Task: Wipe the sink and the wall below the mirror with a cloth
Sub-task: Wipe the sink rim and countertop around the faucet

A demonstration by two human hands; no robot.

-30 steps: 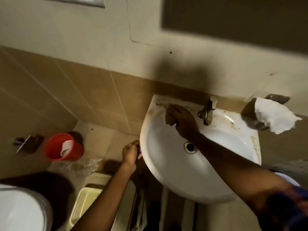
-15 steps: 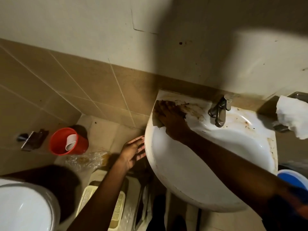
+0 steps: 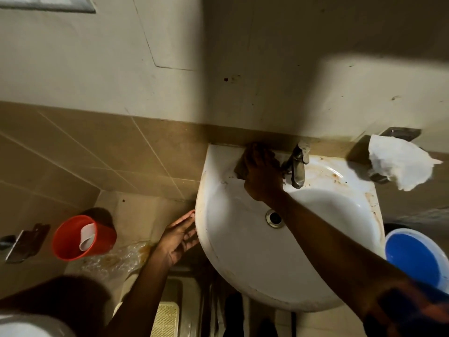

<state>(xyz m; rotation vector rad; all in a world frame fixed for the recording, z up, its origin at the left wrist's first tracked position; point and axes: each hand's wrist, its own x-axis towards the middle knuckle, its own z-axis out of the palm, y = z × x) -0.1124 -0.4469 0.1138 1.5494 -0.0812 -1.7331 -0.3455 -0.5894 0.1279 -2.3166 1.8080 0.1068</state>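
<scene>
Floor (image 3: 136, 207) at far left holds a red bucket (image 3: 82, 239). Your left hand (image 3: 178, 239), fingers straight and together, touches the outer left wall of the sink (image 3: 230, 251). On the sink's back rim, your right hand (image 3: 262, 176) presses flat on the brown cloth (image 3: 240, 167), which pokes out from under the hand's left side, just beside the tap (image 3: 297, 166). White paper (image 3: 398, 164) hangs at right.

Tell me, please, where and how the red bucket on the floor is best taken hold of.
Probably by its rim, from above: the red bucket stands upright, mouth open, and no handle shows. Choose the part of the rim away from the white cup that leans inside it.
</scene>
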